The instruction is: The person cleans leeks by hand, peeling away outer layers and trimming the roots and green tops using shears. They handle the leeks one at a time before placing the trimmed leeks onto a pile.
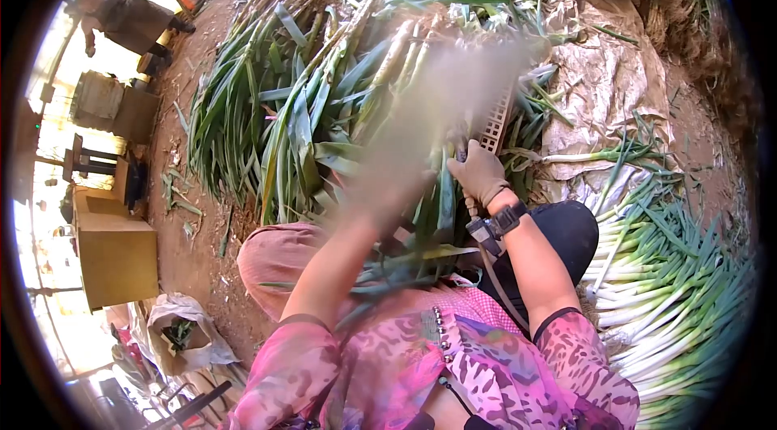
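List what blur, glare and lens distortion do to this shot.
Head view: heavy blur smears the left hand, hiding its fingers, while the right hand is much clearer; head view: glare washes parts of the far left side to white; head view: the wide lens curves the scene inside black corners, though the leeks at lower right are legible.

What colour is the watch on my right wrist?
The watch is black; best seen in the head view.
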`<state>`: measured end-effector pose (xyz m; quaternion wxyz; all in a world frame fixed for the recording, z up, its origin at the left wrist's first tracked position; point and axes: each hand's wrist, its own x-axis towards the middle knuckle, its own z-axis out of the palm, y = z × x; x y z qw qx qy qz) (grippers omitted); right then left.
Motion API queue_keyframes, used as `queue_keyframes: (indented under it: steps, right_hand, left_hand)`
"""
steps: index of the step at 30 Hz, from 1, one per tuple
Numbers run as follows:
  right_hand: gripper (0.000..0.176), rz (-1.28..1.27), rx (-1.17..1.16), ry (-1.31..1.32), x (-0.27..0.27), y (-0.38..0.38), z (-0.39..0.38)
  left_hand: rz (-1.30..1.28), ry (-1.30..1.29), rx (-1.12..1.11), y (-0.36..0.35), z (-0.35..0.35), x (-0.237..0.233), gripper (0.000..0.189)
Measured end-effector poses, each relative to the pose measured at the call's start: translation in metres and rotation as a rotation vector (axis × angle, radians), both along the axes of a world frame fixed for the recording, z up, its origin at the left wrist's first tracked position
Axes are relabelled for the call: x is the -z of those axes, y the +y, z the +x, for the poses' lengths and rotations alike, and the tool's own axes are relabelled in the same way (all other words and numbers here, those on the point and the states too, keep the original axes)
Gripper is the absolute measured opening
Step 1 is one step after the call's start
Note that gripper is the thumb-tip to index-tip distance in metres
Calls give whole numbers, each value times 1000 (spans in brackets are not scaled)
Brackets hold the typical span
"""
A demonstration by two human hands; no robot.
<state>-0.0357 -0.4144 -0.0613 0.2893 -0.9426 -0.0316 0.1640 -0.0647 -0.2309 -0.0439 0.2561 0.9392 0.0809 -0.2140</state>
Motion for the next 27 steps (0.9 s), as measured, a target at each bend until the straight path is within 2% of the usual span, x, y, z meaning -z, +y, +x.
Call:
queue_keyframes:
  steps: [3, 4, 6, 7, 9, 12, 14, 17, 20, 21, 24, 25, 27]
  right_hand:
    - [51, 30, -61, 22, -18, -5, -16]
    - [50, 141, -90, 49, -24, -11, -34]
    - [47, 129, -127, 68, -27, -23, -71]
    - [46, 108, -128, 81, -25, -28, -86]
    - [44, 79, -99, 83, -18, -37, -99]
    - [44, 83, -57, 25, -19, -39, -79]
    - [47, 37, -75, -4, -16, -34, -48]
    - [53, -53, -91, 36, -2, -21, 17]
    - [55, -6, 10, 180, -24, -14, 59]
    - [55, -43, -22, 137, -19, -12, 60]
    - [51, -141, -122, 36, -11, -11, 53]
    - [52, -147, -140, 31, -14, -13, 46]
    - [55, -179, -168, 23, -11, -15, 34]
  left_hand:
    - [-137, 66, -69, 3, 0, -9, 48]
    - [-160, 76, -60, 6, 4, -2, 48]
    - [-211, 95, -44, 11, 15, 25, 48]
    - [-211, 44, 1, 10, 19, 38, 49]
    - [-134, 2, 75, -7, 18, 30, 51]
    - [-55, 0, 148, -25, 14, 23, 52]
    - [-89, 94, 183, -34, 6, 3, 51]
    - [-157, 36, 136, -31, -6, 33, 48]
    - [29, 142, 160, -43, -15, 15, 45]
    - [103, 164, 287, -44, -17, 13, 50]
    - [125, 110, 381, -34, -27, 8, 62]
    - [163, 102, 398, -31, -30, 11, 75]
    - [161, 179, 371, -27, -33, 16, 78]
